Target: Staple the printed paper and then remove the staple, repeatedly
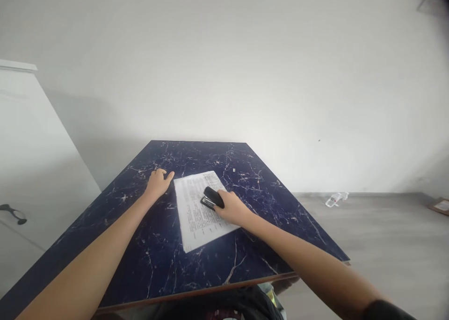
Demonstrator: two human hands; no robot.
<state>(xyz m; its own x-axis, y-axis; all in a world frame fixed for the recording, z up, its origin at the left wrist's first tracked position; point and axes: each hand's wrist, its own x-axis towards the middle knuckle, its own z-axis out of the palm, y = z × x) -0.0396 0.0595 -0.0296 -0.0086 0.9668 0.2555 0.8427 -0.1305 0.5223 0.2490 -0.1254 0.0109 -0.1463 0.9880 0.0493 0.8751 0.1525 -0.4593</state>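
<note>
A: Where are you seeing the black stapler?

B: It is staying above the right part of the printed papers, and its front end is pointing to the far left. If it is touching the paper, I cannot tell.

A: And who is holding it?

B: The right hand is holding it from behind. The thumb and the fingers are pressing around its rear part, though some fingers are hiding from my view.

A: What is the left hand doing?

B: It is resting just beside the far left corner of the papers. The thumb is spreading away from the other fingers, which are bending loosely.

A: What is lying around them?

B: The papers are lying on a dark blue table with white veins. Beyond their far edge, a small pale square is lying. On the floor, to the right, something white and crumpled is resting near the wall.
</note>
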